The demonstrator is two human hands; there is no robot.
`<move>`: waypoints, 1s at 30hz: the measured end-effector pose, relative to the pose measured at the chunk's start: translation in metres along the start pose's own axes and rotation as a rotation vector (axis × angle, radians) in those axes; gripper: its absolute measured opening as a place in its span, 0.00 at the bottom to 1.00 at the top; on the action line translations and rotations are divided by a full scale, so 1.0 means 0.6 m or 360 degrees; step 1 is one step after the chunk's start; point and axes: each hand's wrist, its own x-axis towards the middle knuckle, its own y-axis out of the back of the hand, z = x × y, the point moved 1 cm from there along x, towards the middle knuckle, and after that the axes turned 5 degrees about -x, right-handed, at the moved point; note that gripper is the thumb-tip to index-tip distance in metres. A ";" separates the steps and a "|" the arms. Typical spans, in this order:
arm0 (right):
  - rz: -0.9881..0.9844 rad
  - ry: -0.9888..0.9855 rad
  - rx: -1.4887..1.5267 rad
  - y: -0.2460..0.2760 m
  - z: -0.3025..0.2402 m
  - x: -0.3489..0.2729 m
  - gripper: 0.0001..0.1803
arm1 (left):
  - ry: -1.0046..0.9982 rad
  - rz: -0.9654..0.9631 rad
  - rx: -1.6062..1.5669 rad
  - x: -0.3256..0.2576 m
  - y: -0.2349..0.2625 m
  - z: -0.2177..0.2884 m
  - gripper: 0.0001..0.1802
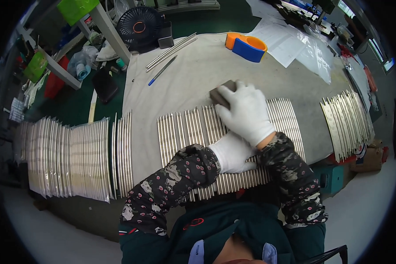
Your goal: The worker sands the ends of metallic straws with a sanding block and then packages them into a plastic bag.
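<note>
A row of thin silver metal rods (192,125) lies side by side in front of me on the cloth-covered table, with narrow gaps between some groups. My right hand (247,112), in a white glove, grips a dark grey-brown block (220,94) at the rods' far ends. Below it, my left hand (233,153), also gloved, rests flat across the middle of the rods with its thumb out to the right. The right wrist crosses over the left hand and hides some of its fingers.
Left stands a stack of wrapped rods (70,158) beside a few loose ones (124,154). More rods (345,123) lie far right. Beyond are a blue pen (162,70), several rods (171,52), an orange-and-blue tape roll (247,47), papers (277,42) and a black fan (139,27).
</note>
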 end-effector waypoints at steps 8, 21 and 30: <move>-0.0217 -0.0283 -0.0576 0.044 0.116 -0.043 0.16 | -0.0512 0.0925 0.0376 0.014 -0.041 -0.014 0.31; -0.0119 -0.0278 -0.0326 0.052 0.115 -0.079 0.22 | 0.0280 0.0733 0.0305 -0.223 -0.071 -0.068 0.39; 0.0021 0.0142 0.0162 0.013 -0.068 0.004 0.22 | 0.0082 0.0557 0.0098 -0.131 -0.052 -0.040 0.35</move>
